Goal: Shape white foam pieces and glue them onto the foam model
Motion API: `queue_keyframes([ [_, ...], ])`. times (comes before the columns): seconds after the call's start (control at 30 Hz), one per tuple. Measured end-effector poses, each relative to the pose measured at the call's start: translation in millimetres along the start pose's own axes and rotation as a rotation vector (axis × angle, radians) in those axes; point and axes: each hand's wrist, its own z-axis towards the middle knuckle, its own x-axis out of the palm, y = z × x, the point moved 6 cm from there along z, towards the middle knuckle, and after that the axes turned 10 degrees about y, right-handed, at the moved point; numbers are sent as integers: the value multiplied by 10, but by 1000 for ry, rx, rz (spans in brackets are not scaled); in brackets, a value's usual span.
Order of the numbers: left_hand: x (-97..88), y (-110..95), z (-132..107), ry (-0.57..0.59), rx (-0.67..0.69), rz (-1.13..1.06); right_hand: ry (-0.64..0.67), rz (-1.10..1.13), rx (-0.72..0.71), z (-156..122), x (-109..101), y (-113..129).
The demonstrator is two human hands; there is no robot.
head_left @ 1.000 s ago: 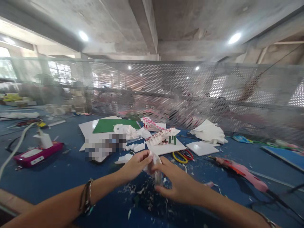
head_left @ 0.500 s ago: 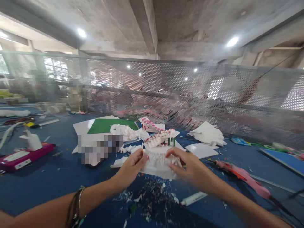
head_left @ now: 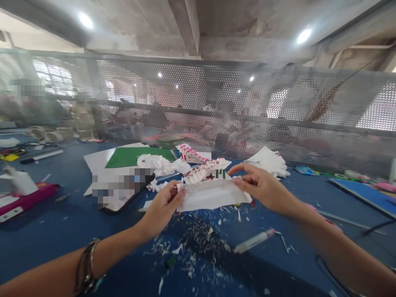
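Observation:
My left hand (head_left: 165,204) pinches the left end of a white sheet (head_left: 213,196), thin like paper or fabric, with a rippled upper edge. At its upper right corner my right hand (head_left: 258,181) closes thumb and fingers on it. The sheet hangs stretched between both hands above the blue table. Just behind it lies a white piece with ruffled, red-tinged rows and green strips (head_left: 206,171), partly covered by the sheet. A second ruffled piece with pink dots (head_left: 192,153) sits farther back.
Scraps (head_left: 201,239) litter the blue table (head_left: 123,255) in front. A marker (head_left: 253,241) lies at right, a phone (head_left: 123,194) and green sheet (head_left: 139,156) at left. White sheets (head_left: 267,161) are stacked behind my right hand. A magenta power strip (head_left: 27,200) stands left; a perforated screen (head_left: 185,103) runs behind.
The white sheet was bunched between my hands and is now drawn out wide and flatter. My right hand has moved right and up. The camera view has shifted slightly.

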Motion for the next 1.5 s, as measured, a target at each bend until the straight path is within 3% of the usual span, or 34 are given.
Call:
queue_keyframes([
  [0.27,-42,-21,14,-46,10,-1,127,-181,-70,-55,-1,65],
  [0.43,-46,20,65,-15,39,-6,133,-234,-70,-58,-67,56],
  [0.77,54,-8,74,117,147,225,132,-146,25,-175,-92,-127],
  [0.97,152,55,83,228,179,414,150,-19,123,-223,122,-347],
  [1.17,233,36,31,315,225,502,134,111,133,-224,325,-518],
  [1.37,213,-33,-7,295,260,710,53,233,133,-238,298,-600],
  [1.5,269,-39,-10,371,278,717,6,221,123,-250,261,-590],
])
